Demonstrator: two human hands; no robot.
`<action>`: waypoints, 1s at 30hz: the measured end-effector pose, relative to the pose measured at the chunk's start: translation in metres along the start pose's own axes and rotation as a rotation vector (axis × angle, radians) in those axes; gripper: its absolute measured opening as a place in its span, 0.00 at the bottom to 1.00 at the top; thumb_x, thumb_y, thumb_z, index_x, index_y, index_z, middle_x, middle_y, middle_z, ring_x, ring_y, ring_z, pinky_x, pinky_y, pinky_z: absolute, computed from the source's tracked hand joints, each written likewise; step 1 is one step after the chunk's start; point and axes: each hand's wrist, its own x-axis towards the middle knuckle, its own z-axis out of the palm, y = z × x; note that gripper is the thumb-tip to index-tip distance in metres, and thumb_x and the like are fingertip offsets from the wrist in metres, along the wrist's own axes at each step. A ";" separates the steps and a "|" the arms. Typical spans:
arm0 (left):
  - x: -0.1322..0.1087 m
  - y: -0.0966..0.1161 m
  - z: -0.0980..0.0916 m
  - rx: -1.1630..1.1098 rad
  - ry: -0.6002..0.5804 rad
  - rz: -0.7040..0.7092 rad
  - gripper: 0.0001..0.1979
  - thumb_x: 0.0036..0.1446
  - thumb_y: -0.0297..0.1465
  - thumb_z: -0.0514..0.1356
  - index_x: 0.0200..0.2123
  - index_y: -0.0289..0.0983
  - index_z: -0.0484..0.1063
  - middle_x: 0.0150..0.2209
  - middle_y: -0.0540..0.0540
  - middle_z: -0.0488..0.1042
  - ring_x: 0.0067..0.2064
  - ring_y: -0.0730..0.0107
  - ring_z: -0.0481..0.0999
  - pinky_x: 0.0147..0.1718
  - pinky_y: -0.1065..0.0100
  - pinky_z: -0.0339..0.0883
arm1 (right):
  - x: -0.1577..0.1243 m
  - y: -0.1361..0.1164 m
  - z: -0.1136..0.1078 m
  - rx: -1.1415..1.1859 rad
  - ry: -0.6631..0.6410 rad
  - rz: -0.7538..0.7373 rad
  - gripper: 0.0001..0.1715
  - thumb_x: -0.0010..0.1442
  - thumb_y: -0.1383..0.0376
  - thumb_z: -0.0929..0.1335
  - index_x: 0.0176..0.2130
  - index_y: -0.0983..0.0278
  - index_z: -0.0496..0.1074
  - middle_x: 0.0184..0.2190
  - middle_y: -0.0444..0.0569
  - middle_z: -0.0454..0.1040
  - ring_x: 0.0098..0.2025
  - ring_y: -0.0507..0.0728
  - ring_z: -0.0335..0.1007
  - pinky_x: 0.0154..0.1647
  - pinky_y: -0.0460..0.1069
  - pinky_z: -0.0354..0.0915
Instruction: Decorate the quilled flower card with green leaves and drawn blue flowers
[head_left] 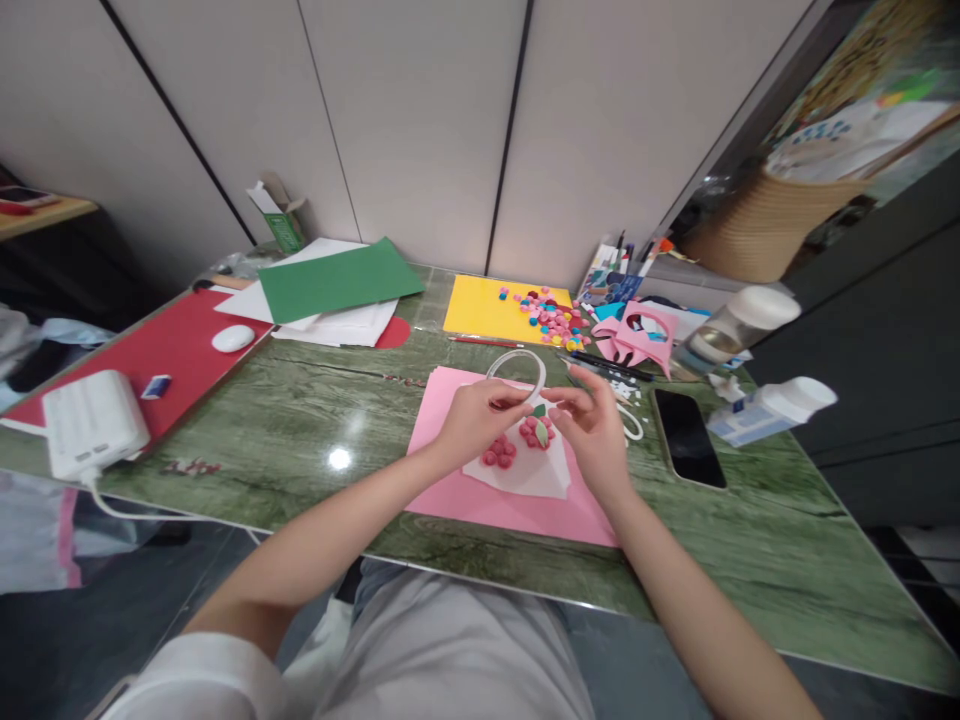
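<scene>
While our left grip [478, 415] pinched the white loop [541, 373], our right grip [598, 440] hung half curled beside it; we could not tell whether its fingertips held anything. Just below, on white paper [525, 482] over a pink sheet [442, 490], two bunches looked already formed: the right bunch [528, 433] carried green leaves [541, 433], the left bunch [498, 453] showed none. We judged the loop joined to neither yet. Farther back on the counter [300, 420], loose balls [555, 322] lay, apparently unused, around a yellow sheet's [476, 308] right end.

Tabletop [330, 400] runs open left of the left grip [480, 415]; phone [688, 438] obstructs rightward.
</scene>
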 end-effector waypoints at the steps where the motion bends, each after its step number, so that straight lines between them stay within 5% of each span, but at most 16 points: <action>1: 0.000 0.000 0.000 0.024 -0.004 0.013 0.08 0.51 0.32 0.62 0.35 0.39 0.77 0.33 0.47 0.78 0.34 0.70 0.74 0.35 0.70 0.65 | 0.001 0.001 -0.001 0.041 -0.010 0.027 0.29 0.52 0.65 0.69 0.52 0.57 0.57 0.36 0.47 0.74 0.38 0.56 0.71 0.39 0.53 0.68; 6: 0.000 -0.001 -0.001 0.082 -0.005 0.042 0.08 0.51 0.32 0.62 0.36 0.39 0.77 0.33 0.47 0.77 0.35 0.70 0.74 0.36 0.70 0.65 | 0.002 0.002 -0.002 0.095 -0.076 0.077 0.31 0.51 0.65 0.69 0.53 0.56 0.57 0.31 0.43 0.71 0.32 0.54 0.70 0.34 0.51 0.67; 15: 0.000 0.002 -0.002 0.104 0.043 0.068 0.09 0.52 0.33 0.61 0.37 0.39 0.77 0.33 0.46 0.77 0.36 0.68 0.74 0.36 0.68 0.65 | -0.005 -0.004 0.005 -0.165 0.045 -0.103 0.29 0.53 0.68 0.67 0.53 0.57 0.56 0.41 0.50 0.74 0.48 0.59 0.69 0.54 0.61 0.57; 24: -0.001 0.001 -0.001 0.160 0.046 0.124 0.08 0.53 0.34 0.60 0.37 0.41 0.77 0.32 0.47 0.77 0.35 0.69 0.74 0.38 0.68 0.64 | -0.003 -0.001 0.004 -0.063 -0.081 -0.054 0.30 0.54 0.66 0.66 0.54 0.57 0.54 0.37 0.47 0.74 0.42 0.57 0.71 0.44 0.55 0.65; 30: -0.001 0.001 -0.001 0.144 0.070 0.114 0.08 0.53 0.33 0.61 0.37 0.40 0.77 0.32 0.47 0.77 0.35 0.68 0.74 0.38 0.68 0.64 | -0.009 -0.005 0.008 -0.209 0.049 -0.161 0.29 0.54 0.68 0.66 0.54 0.58 0.56 0.45 0.51 0.72 0.51 0.59 0.67 0.54 0.60 0.57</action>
